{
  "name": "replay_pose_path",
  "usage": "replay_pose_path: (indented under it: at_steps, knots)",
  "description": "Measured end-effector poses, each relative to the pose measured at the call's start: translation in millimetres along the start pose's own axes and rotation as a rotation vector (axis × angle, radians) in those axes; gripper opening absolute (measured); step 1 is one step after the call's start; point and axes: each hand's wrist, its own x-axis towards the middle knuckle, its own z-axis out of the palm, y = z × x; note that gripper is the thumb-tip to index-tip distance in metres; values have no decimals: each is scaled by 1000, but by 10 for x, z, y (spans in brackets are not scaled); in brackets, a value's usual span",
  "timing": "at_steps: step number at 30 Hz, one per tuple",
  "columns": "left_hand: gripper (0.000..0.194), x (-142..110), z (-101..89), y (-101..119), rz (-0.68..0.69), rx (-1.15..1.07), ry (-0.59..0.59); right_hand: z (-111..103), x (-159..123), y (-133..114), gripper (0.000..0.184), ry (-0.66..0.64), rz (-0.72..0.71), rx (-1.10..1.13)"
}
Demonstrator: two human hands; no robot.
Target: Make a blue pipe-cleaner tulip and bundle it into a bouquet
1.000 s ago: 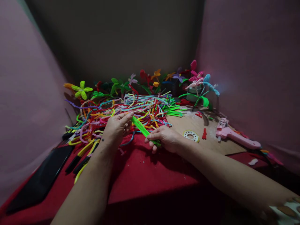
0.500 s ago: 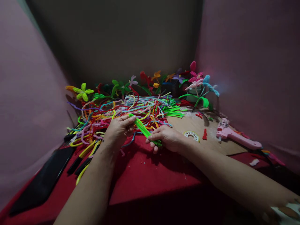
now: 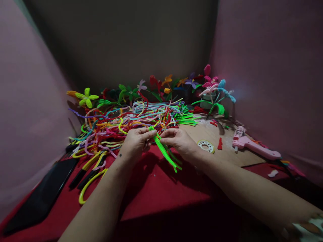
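A bunch of bright green pipe cleaners slants down to the right between my hands, its lower ends spread apart. My left hand pinches the upper end between thumb and fingers. Close beside it, my right hand is closed with thumb and fingertips on the right side of the bunch, near its upper part. Behind both hands spreads a tangled heap of coloured pipe cleaners. More green pipe cleaners stick out at the heap's right end.
A pink glue gun and a white tape roll lie on a brown board. Pliers with yellow-black handles and a black flat object are on the red cloth at left. Pipe-cleaner flowers line the back.
My right hand has moved up the green bunch from its lower end to near my left hand. The lower ends now hang free and fan out. My left hand has shifted slightly right.
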Motion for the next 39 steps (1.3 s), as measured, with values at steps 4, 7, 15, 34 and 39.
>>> replay_pose_path:
  at_steps: [4, 7, 15, 34, 39]
  knots:
    - [20, -14, 38, -13, 46, 31, 31, 23, -33, -17, 8, 64, -39, -105]
    - [18, -31, 71, 2, 67, 60, 57, 27, -38, 10, 10, 61, -84, -185]
    - [18, -54, 104, 9, 94, 95, 82, 17, -29, 71, 15, 46, -197, -334]
    - [17, -32, 114, -4, 132, 50, 102, 16, -35, 62, 10, -136, 359, 145]
    - [18, -47, 114, 10, 122, 48, 96, 8, -10, 85, 7, -140, 405, 177]
